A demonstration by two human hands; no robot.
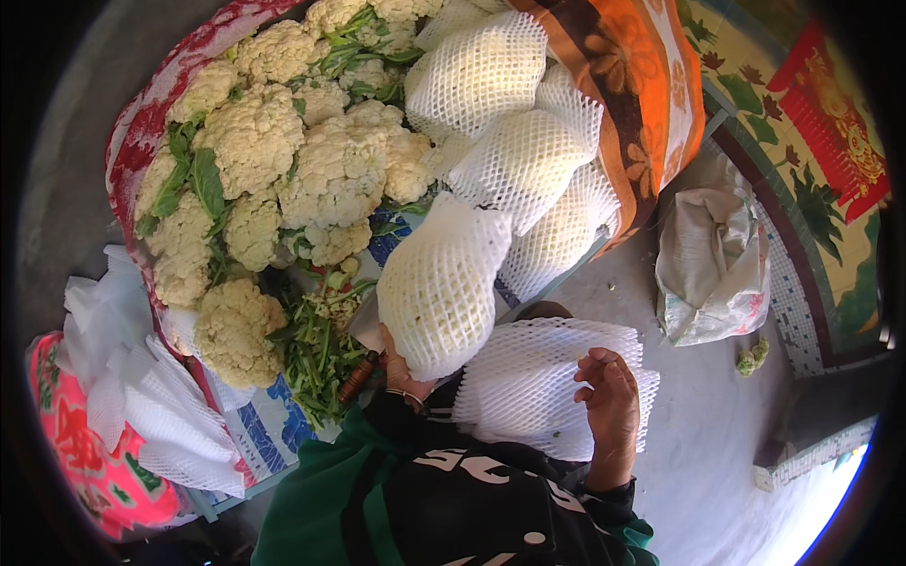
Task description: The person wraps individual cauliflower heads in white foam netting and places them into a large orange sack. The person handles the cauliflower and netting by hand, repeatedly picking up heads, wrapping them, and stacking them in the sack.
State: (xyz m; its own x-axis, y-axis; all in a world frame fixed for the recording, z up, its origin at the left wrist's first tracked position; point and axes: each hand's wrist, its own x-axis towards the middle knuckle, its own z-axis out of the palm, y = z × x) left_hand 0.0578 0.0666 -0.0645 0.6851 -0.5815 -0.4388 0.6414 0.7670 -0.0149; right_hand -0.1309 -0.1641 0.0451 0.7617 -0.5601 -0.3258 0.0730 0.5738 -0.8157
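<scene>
My left hand (405,368) is under the lower end of a cauliflower in a white foam net sleeve (439,290), holding it up. Part of that hand is hidden behind the netted head. My right hand (609,389) is raised with curled fingers above flat white foam net sleeves (538,382) on my lap, and nothing shows in it. Bare cauliflower heads (340,170) with green leaves lie piled before me. Several netted cauliflowers (481,71) lie beside them. A cleaver-like blade (366,324) with a brown handle (359,378) lies by the leaf trimmings (311,354), partly hidden by my left hand.
Loose foam nets (156,403) lie at the left over a pink floral cloth (106,453). An orange patterned blanket (637,92) borders the netted heads. A white woven sack (711,262) stands on the floor at right, near small cauliflower scraps (752,357) and a tiled wall (786,283).
</scene>
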